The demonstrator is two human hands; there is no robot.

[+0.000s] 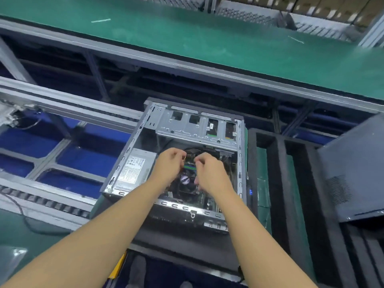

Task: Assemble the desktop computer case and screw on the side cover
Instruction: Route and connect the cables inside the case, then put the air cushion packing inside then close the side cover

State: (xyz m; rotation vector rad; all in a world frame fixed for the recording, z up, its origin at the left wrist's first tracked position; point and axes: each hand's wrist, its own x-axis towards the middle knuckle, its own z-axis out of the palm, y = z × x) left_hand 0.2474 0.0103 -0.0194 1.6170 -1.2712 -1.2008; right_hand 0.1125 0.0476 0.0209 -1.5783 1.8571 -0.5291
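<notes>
Both hands are down inside the open computer case: left hand and right hand sit close together above the CPU fan, fingers curled, tips pinched, though on what is too small to tell. Just left, the power supply wears a white label, its print too blurred to read. The case lies on its side beside black foam; the dark side cover rests apart, far right.

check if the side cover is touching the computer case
Apart. Head view: the side cover sits right of the computer case, with a black foam tray between them.
</notes>
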